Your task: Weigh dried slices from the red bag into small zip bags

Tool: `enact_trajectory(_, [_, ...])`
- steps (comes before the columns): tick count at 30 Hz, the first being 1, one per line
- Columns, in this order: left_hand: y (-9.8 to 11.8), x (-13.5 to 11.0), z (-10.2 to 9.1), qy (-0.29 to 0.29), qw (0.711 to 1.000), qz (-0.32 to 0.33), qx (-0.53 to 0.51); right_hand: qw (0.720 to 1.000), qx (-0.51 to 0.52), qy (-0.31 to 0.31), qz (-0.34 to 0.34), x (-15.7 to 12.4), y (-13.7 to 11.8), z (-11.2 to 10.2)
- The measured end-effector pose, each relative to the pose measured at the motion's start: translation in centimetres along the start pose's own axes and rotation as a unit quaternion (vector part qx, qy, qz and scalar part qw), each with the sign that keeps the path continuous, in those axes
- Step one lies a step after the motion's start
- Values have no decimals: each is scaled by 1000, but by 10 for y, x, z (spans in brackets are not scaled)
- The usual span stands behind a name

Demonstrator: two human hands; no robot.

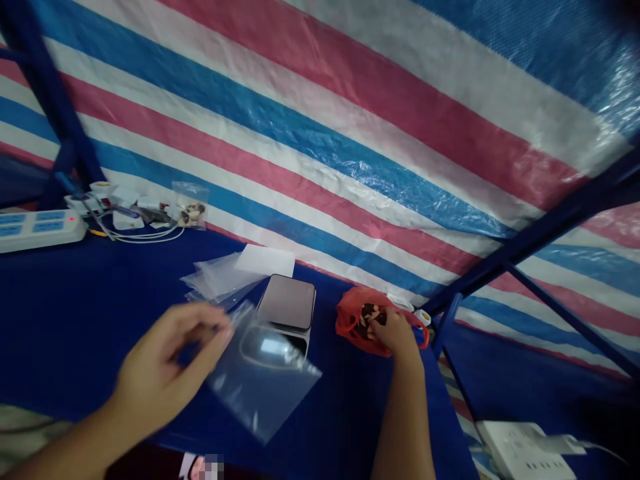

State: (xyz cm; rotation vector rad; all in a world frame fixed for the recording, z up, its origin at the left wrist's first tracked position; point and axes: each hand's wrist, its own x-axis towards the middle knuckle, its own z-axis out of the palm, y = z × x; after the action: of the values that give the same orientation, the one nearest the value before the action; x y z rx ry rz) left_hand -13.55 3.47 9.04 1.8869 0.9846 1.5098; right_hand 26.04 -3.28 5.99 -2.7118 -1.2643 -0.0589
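A clear plastic bag (263, 393) hangs from my left hand (170, 353), its corner pinched between the thumb and fingers; it looks flat, with nothing seen inside. Behind it is a small digital scale (287, 303) with a dark square plate, its display partly covered by the bag. To the right, my right hand (397, 330) reaches into an open red plastic bag (350, 303) with dark brown and tan pieces (367, 317) in it. Those fingertips are down among the pieces, so their grip is hidden.
Clear bags (215, 277) and a white card (265, 260) lie behind the scale on the blue table (100, 307). A power strip (40, 230), cables and a bag of similar pieces (193, 210) stand back left. Another white power strip (523, 450) is lower right. Blue frame bars (525, 240) rise at the right.
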Motion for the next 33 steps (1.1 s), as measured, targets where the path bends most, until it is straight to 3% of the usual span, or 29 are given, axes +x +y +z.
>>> enact_trajectory(2, [-8, 34, 28, 21, 995, -35, -86, 1000, 12, -16, -12, 1, 4, 2])
enact_trajectory(5, [-28, 82, 74, 36, 992, -26, -122, 998, 47, -27, -42, 4, 15, -1])
enact_trajectory(8, [-54, 97, 100, 56, 994, -29, -93, 996, 67, -50, -34, 6, 27, -6])
enact_trajectory(11, [-75, 85, 102, 64, 998, 11, -23, 994, 88, -58, -16, 6, 31, -6])
enact_trajectory(14, [-83, 77, 95, 49, 995, 81, 31, 993, 110, -21, -29, 7, 28, -6])
enact_trajectory(20, [-83, 85, 93, 71, 981, 172, 56, 973, 216, 79, -32, 6, 22, -8])
enact_trajectory(23, [-79, 86, 91, 92, 974, 202, 49, 962, 256, 99, -11, 4, 24, -13])
enact_trajectory(25, [-74, 84, 89, 90, 970, 224, 40, 940, 325, 97, 11, 2, 24, -19])
enact_trajectory(28, [-65, 81, 85, 42, 960, 275, 25, 861, 486, 141, 41, -2, 9, -29])
enact_trajectory(31, [-53, 75, 84, -14, 942, 335, 11, 777, 583, 235, 36, -10, -28, -34])
enact_trajectory(33, [-42, 69, 87, -47, 931, 362, -10, 752, 600, 274, 2, -21, -58, -34])
